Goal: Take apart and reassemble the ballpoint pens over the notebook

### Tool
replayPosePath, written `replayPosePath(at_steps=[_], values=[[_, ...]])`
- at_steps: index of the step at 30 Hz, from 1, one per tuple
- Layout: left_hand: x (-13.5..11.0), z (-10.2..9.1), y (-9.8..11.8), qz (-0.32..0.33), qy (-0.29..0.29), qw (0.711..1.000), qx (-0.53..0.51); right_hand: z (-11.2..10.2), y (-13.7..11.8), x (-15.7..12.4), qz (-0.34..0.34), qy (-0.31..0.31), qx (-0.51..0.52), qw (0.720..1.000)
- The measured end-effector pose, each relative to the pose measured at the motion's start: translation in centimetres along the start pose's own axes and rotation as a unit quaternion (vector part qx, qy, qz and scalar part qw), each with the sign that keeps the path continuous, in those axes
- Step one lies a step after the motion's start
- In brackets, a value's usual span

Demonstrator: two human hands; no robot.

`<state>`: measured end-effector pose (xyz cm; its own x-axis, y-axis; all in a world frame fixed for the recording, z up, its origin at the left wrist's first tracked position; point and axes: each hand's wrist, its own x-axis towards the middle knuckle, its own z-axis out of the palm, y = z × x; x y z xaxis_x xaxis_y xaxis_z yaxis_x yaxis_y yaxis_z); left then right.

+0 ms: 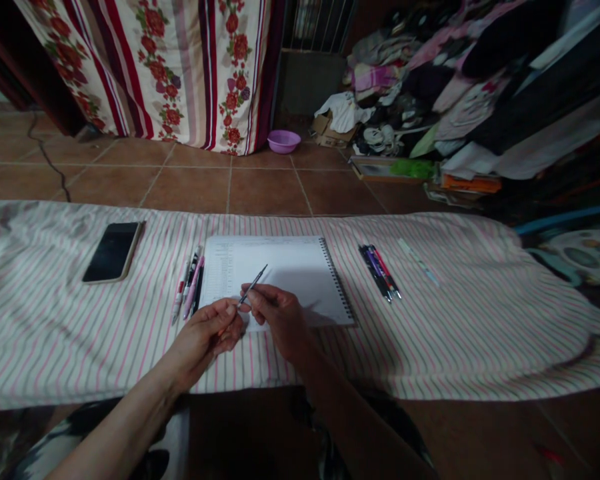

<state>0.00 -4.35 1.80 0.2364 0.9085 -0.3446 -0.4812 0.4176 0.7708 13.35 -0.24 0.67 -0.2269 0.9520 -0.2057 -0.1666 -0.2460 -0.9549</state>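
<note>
Above the lower part of an open spiral notebook, my two hands meet on a slim dark pen with a thin pale tip. The pen tilts up and to the right. My left hand pinches its lower end between thumb and fingers. Higher on the shaft, the thumb and fingers of my right hand are closed around it. Fingers hide part of the pen, so I cannot tell whether it is in one piece. Lines of writing or print show on the page's left side.
Several pens lie left of the notebook, and another group of pens lies to its right. Beyond them is a pale ruler-like strip. A phone rests at the far left on the striped cloth. A purple basin stands on the floor.
</note>
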Motion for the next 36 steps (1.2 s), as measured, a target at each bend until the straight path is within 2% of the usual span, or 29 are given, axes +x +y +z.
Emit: replayPosePath(at_steps=[5, 11, 14, 17, 19, 22, 25, 27, 30, 36], values=[[0.1, 0.1, 0.1, -0.005, 0.047, 0.999, 0.020, -1.4, 0.1, 0.3, -0.025, 0.041, -0.068, 0.996], [0.3, -0.1, 0.4, -0.023, 0.096, 0.994, 0.040, -3.6, -0.4, 0.3, -0.058, 0.102, -0.082, 0.990], [0.3, -0.5, 1.1, -0.008, 0.114, 0.993, 0.041, -5.2, -0.9, 0.4, -0.077, 0.138, -0.092, 0.983], [0.2, -1.2, 2.2, -0.005, 0.160, 0.986, 0.037, -6.7, -1.1, 0.7, -0.105, 0.156, -0.118, 0.975], [0.0, -1.7, 2.9, 0.025, 0.179, 0.983, 0.036, -7.0, -1.0, 0.9, -0.124, 0.170, -0.144, 0.967], [-0.2, -2.8, 3.9, 0.060, 0.192, 0.978, 0.047, -6.1, -0.5, 1.0, -0.131, 0.147, -0.200, 0.960], [-0.6, -3.8, 4.7, 0.092, 0.207, 0.972, 0.066, -4.0, 0.2, 1.0, -0.167, 0.088, -0.260, 0.947], [-0.9, -4.5, 5.1, 0.109, 0.221, 0.966, 0.085, -2.4, 0.6, 1.0, -0.210, 0.044, -0.300, 0.930], [-1.2, -5.0, 5.3, 0.119, 0.236, 0.960, 0.099, -0.2, 1.1, 1.0, -0.253, 0.009, -0.358, 0.899], [-1.6, -4.8, 4.7, 0.109, 0.243, 0.957, 0.113, 3.4, 1.9, 1.1, -0.238, -0.061, -0.440, 0.864]])
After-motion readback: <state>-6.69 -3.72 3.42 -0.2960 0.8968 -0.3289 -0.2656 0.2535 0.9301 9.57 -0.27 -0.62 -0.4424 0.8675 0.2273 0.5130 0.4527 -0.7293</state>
